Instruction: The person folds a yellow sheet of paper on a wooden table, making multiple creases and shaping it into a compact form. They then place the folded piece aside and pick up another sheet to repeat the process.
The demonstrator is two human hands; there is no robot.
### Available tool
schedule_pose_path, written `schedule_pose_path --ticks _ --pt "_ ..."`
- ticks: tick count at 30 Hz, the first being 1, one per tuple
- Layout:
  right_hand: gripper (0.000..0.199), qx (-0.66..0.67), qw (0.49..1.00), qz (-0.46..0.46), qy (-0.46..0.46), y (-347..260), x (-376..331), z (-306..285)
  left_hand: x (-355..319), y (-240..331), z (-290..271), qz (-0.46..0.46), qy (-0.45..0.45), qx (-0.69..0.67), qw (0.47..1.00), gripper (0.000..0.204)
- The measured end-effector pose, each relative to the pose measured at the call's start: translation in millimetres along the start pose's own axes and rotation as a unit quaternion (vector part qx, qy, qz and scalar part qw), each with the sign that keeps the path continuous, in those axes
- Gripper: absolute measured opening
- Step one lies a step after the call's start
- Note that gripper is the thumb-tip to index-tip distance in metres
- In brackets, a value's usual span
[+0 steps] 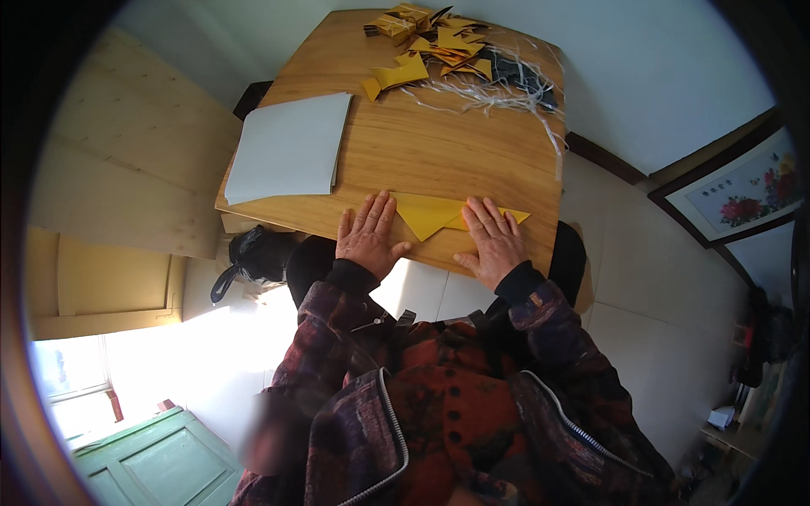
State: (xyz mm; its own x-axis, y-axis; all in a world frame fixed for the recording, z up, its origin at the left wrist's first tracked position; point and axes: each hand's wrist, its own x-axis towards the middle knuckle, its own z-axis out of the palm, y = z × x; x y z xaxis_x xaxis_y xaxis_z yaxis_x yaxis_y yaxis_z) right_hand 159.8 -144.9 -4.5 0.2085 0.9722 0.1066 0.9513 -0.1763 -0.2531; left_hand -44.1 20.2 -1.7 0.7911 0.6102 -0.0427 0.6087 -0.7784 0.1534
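Place: apparently a room in a home
Decoration: framed flower picture
Floor: large pale tiles
Woodwork: green panelled piece, small wooden bench

Your brown wood-grained table: smooth, low sheen. Near edge: your folded yellow paper, smooth. Left edge: your white rectangular paper stack, matt.

- Folded paper: plain yellow
- Paper pieces: golden yellow
- Paper stack: white
- Table: warm brown with streaky wood grain
- Strings: whitish
- Cuffs: black
- Jacket: patchy dark purple and red
- Shirt: rust red with black blotches
- Bag: black
- Picture: red floral pattern on white
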Motion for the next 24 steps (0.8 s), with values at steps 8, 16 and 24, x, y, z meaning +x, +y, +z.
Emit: schedule_pose_path --ticks 8,16,24 --pt "0.078 -0.009 1.0 0.001 0.008 1 -1 5 0 49 -6 0.041 0.088 -0.016 0.995 0.07" --pt "0.073 -0.041 0.998 0.042 0.012 -10 1 -15 5 78 2 0.06 -0.039 -0.056 0.996 0.076" --pt "0.065 -0.042 0.996 0.074 -0.01 -43 -38 -26 22 54 -3 0.116 -0.019 -0.039 0.992 0.048"
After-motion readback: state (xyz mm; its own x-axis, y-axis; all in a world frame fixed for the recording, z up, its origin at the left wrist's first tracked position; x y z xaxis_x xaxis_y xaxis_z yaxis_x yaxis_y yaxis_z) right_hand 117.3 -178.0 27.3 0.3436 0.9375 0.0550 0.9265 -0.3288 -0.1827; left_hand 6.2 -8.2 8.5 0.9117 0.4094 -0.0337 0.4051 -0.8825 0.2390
